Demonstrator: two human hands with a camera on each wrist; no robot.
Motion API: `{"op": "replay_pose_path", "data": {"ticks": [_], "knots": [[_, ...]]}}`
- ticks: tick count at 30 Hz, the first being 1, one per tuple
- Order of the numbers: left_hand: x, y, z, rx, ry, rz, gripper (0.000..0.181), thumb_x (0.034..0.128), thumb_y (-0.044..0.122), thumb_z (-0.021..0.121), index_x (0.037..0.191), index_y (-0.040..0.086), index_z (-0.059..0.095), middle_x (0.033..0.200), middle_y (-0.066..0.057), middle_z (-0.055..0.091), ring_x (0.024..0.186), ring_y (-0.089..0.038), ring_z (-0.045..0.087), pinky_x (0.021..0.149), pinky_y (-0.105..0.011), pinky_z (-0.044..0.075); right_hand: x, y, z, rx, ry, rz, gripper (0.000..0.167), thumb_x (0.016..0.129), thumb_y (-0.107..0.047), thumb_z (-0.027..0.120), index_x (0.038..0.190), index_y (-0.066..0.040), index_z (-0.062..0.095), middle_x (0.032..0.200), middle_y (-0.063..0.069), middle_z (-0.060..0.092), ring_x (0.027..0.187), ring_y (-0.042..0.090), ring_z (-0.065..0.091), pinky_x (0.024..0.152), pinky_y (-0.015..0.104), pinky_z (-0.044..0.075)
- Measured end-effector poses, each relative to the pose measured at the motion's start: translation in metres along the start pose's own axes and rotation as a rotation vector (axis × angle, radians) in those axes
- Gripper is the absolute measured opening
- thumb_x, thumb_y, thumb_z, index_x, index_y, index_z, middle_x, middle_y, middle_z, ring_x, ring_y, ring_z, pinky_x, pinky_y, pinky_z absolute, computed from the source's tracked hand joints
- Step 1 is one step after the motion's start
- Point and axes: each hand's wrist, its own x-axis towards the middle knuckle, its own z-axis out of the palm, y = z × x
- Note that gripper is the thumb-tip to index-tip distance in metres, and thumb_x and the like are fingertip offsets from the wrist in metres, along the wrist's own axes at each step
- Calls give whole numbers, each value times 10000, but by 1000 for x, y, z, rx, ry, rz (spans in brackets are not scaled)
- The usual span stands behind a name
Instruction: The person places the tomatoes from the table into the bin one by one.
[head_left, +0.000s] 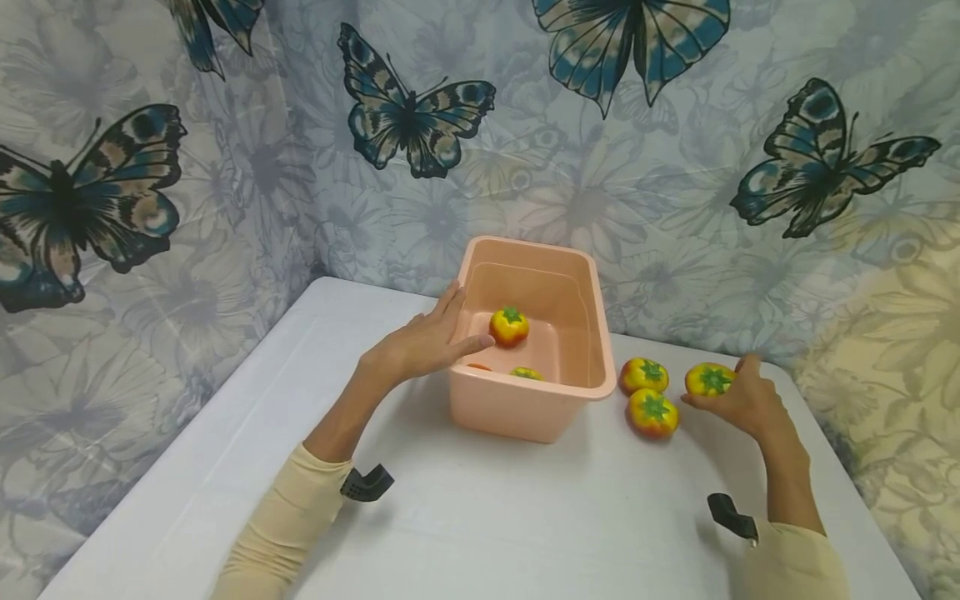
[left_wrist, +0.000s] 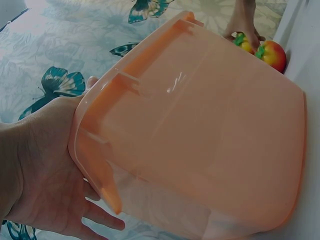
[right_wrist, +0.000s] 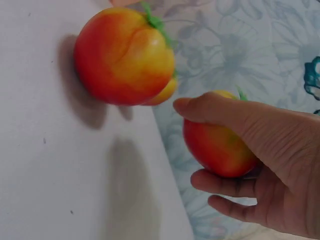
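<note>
The left hand (head_left: 423, 342) lies along the left rim of a peach plastic bin (head_left: 502, 412), thumb over the edge, fingers fairly straight; in the left wrist view the hand (left_wrist: 50, 170) touches the bin's rim (left_wrist: 75, 135). At the right, the right hand (head_left: 753, 404) holds a red-yellow pepper-like fruit (head_left: 709, 379) between thumb and fingers. The right wrist view shows that hand (right_wrist: 270, 155) curled round the fruit (right_wrist: 220, 150). Two similar fruits (head_left: 643, 376) (right_wrist: 125, 57) stand between the bin and the right hand. Inside the bin is a fruit (head_left: 509, 327), with others partly hidden by its front wall.
A white-covered table (head_left: 480, 517) carries the bin near its back edge. Behind and at the sides hangs a floral cloth (head_left: 600, 183) with large butterflies. Dark devices (head_left: 367, 483) are strapped at both wrists, over beige sleeves.
</note>
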Motion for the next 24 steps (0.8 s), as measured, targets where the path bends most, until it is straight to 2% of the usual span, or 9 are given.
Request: {"op": "replay_pose_path", "data": {"ticks": [4,9,14,19,24], "knots": [[0,-1,0,4,0,6,1143,910,882,386,1687,191,-90,1771,57,-178,1602,-477,210,1318,-603,180,-4,-6,-4,-4,13,15,1153,826,-657,772,1387,163,187,1049,469,549,794,474,633,581,417,521],[-1,-1,-1,-1,-2,4,1156,898,895,385,1686,200,-95,1769,71,-182,1595,-480,232,1290,-632,241,-10,-17,-11,-91,21,31,1197,850,-765,658,1470,190,289,1229,489,528,925,542,614,630,490,540],[-1,1,-1,-10,-3,-4,1160,887,901,396,1687,221,-98,1768,93,-179,1581,-494,260,1257,-653,297,-15,-33,-17,-130,97,36,1171,865,-813,577,1383,224,412,1212,450,560,931,523,594,631,488,527],[-1,0,-1,1,0,6,1145,906,884,392,1688,203,-92,1768,79,-182,1583,-488,261,1267,-638,288,-26,-65,-29,-121,141,20,1191,905,-818,499,1449,232,362,1272,486,525,980,566,579,650,523,542],[1,-1,0,1,-1,9,1149,903,887,390,1687,202,-96,1769,69,-183,1593,-465,254,1267,-637,291,-40,-107,-37,-88,212,-46,1078,927,-791,488,1395,179,452,1161,420,608,888,488,596,570,416,494]]}}
